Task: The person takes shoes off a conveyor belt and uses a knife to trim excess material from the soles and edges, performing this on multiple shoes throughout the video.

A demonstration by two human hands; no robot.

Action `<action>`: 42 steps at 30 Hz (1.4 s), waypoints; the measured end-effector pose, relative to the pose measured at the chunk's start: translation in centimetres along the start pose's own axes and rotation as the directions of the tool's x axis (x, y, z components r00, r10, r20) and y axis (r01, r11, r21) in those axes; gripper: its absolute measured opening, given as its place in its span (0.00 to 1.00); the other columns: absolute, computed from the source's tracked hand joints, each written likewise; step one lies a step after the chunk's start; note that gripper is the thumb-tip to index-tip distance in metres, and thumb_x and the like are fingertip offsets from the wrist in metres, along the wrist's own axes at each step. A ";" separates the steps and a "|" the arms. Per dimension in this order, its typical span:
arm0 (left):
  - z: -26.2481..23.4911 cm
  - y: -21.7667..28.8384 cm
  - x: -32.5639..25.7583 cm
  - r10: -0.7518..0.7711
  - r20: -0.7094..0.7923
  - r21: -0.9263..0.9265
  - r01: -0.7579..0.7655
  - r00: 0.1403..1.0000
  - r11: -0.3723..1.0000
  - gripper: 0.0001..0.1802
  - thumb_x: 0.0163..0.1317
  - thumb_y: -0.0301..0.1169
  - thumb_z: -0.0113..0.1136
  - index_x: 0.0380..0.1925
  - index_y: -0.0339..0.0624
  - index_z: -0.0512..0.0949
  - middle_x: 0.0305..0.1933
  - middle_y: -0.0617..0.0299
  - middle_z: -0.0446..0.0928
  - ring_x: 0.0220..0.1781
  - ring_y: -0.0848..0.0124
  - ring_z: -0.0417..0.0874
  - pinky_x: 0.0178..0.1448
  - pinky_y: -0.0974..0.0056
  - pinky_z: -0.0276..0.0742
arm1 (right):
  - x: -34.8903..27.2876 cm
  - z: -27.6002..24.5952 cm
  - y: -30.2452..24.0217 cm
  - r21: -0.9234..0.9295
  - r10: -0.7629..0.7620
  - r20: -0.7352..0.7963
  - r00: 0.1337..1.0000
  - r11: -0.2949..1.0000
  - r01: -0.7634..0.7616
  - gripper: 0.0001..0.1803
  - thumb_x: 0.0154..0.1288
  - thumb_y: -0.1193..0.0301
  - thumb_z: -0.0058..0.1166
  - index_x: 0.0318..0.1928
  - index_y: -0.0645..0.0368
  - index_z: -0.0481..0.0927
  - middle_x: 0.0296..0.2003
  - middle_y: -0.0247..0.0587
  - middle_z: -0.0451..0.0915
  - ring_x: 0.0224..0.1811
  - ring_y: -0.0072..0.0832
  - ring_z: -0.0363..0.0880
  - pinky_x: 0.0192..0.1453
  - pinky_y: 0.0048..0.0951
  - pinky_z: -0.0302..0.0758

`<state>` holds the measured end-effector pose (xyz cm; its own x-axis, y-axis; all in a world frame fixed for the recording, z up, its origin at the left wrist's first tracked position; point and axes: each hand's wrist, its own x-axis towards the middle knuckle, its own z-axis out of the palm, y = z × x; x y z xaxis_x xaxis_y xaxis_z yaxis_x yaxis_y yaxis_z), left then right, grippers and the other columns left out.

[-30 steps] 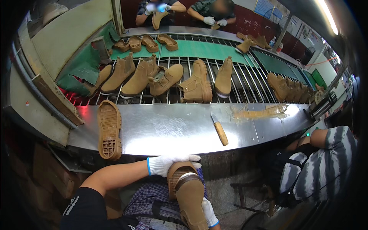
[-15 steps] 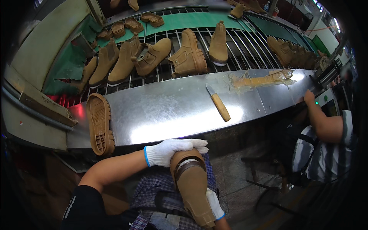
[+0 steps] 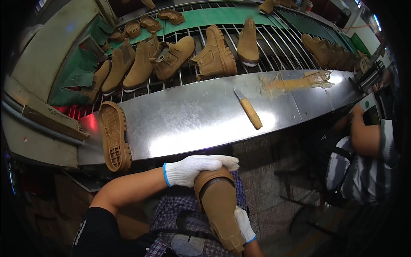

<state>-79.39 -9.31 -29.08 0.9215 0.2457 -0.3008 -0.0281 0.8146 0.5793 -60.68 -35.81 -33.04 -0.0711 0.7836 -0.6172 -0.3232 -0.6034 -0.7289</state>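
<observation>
A tan ankle boot [image 3: 220, 205] is held over my lap, its shaft pointing down toward me. A brown rubber sole [image 3: 212, 176] caps its upper end, with a dark seam line between sole and upper. My left hand [image 3: 199, 168], in a white knit glove with a blue cuff, grips over the outside of that sole, fingers reaching to the right. Along the shaft's right side my right hand [image 3: 244, 225], gloved the same way, holds the boot; most of its fingers are hidden behind it.
A loose brown sole [image 3: 114, 139] lies at the left of the metal bench [image 3: 180, 115]. A wooden-handled knife [image 3: 249, 112] rests right of it. Several boots [image 3: 173, 58] stand on the roller rack beyond. A co-worker's arm [image 3: 364, 135] is at the right.
The gap between sole and upper has narrowed, and the light strip visible inside it is now covered. Both hands stay on the boot. The co-worker's arm has shifted.
</observation>
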 end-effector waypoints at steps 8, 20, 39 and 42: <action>0.3 -0.1 0.4 -0.036 -0.009 -0.007 0.036 0.999 0.999 0.38 0.79 0.44 0.59 0.79 0.29 0.67 0.82 0.41 0.68 0.85 0.53 0.67 0.88 0.49 0.61 | -0.5 -0.1 -0.4 -0.032 0.014 -0.038 0.999 0.999 -0.015 0.39 0.85 0.42 0.42 0.63 0.71 0.79 0.50 0.45 0.87 0.50 0.28 0.83 0.55 0.32 0.80; 0.6 0.1 1.4 -0.088 0.024 0.040 0.087 0.996 0.995 0.38 0.78 0.45 0.61 0.77 0.28 0.69 0.82 0.43 0.68 0.85 0.53 0.67 0.88 0.50 0.62 | -1.1 -0.2 -0.3 0.101 0.051 -0.040 0.998 0.994 -0.046 0.35 0.87 0.45 0.44 0.63 0.69 0.79 0.52 0.42 0.86 0.51 0.25 0.84 0.55 0.29 0.80; 0.9 -4.7 -0.4 0.120 -0.196 -0.150 -0.151 0.973 0.977 0.39 0.86 0.52 0.44 0.83 0.34 0.59 0.85 0.35 0.60 0.79 0.44 0.74 0.82 0.44 0.72 | 0.9 0.8 -0.7 0.143 0.089 -0.136 0.987 0.987 -0.069 0.30 0.87 0.49 0.49 0.59 0.69 0.84 0.50 0.41 0.87 0.50 0.25 0.83 0.56 0.31 0.80; 0.4 0.1 -2.1 0.252 -0.217 -0.041 -0.267 0.943 0.963 0.37 0.84 0.47 0.47 0.80 0.29 0.62 0.83 0.36 0.65 0.79 0.48 0.74 0.84 0.48 0.69 | 4.9 1.4 -2.8 -0.003 -0.134 -0.021 0.991 0.991 0.134 0.28 0.87 0.52 0.49 0.58 0.69 0.84 0.50 0.42 0.87 0.51 0.25 0.83 0.57 0.30 0.80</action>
<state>-81.15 -9.98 -28.12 0.7782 0.5508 -0.3018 -0.2887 0.7405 0.6069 -61.42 -30.04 -33.62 -0.0068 0.8542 -0.5199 -0.3272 -0.4931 -0.8061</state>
